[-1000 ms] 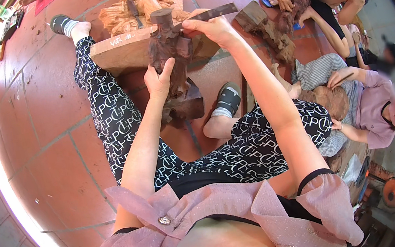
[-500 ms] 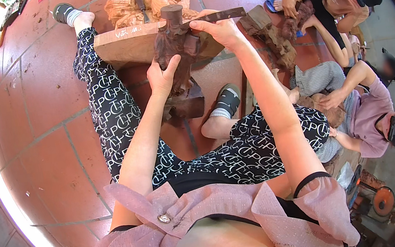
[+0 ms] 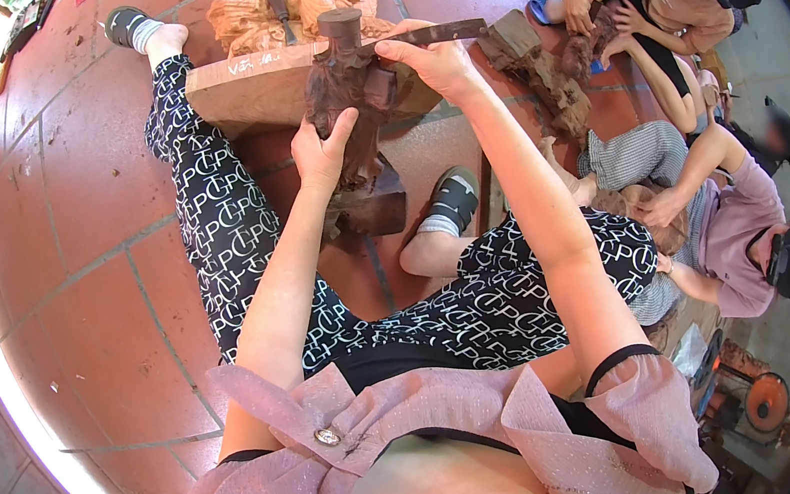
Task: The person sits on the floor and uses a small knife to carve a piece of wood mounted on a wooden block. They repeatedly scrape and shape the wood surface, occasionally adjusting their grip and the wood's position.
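A: Changes over the last second?
B: Slight. The flat dark tool [image 3: 461,31] lies nearer level; a second ago its free end tilted higher. The right hand [image 3: 435,64] has kept its pinch on it, and the left hand [image 3: 326,151] has stayed on the dark carved figure [image 3: 337,88].

A: Meaning for the work?
B: Judgement: a small adjustment of tool angle, with no change of grip. The inner end appears to meet the figure's upper right side; whether it bites or merely rests there, cannot tell.

A: Hands and workpiece?
B: Both hands are occupied. Left clasps the figure's side, thumb in front, fingers mostly hidden behind. Right grasps the tool, thumb along it. The figure stands roughly upright between the person's legs, in front of the pale wood block [image 3: 243,97]. Its squared dark base [image 3: 378,199] is over the red tiled floor [image 3: 81,311]; contact not clear.

A: Writing or labels?
B: White handwriting on the pale block's face, upper left; not transcribed. White letters repeat over the black trousers [image 3: 221,191], also not transcribed. No label made out on tool or figure.
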Demonstrator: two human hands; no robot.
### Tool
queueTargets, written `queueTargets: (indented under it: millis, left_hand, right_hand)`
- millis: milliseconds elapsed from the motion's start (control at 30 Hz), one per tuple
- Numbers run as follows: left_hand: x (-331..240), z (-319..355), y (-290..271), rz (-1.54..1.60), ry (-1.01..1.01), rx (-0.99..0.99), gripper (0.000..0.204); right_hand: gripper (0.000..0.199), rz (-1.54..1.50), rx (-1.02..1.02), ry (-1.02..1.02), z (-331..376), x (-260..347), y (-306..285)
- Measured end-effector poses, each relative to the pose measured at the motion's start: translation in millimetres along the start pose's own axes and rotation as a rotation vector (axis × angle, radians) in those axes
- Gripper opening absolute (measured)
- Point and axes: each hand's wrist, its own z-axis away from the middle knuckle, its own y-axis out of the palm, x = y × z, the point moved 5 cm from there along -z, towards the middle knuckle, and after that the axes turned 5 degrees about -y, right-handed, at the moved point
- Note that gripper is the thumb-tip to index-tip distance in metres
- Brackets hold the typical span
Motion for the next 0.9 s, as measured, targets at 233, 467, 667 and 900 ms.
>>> queueTargets:
  millis: [233, 467, 667, 900]
  left_hand:
    - [0.1, -1.3, -0.7, -0.018, 0.016, -0.002, 0.067]
    - [-1.8, 1.4, -2.8, 0.001, 0.003, -0.008, 0.068]
    - [-0.5, -0.3, -2.7, -0.019, -0.017, 0.017, 0.069]
    - [5.3, -0.8, -0.6, 0.015, -0.019, -0.010, 0.070]
  right_hand:
    - [0.018, -0.014, -0.016, 0.002, -1.1, -1.3, 3.0]
    - [0.026, 0.026, -0.075, -0.377, 9.9, 45.7, 34.0]
    - [0.025, -0.077, -0.186, -0.250, 16.6, 43.4, 37.0]
    - [0.020, -0.337, -0.084, -0.107, 8.4, 37.7, 43.8]
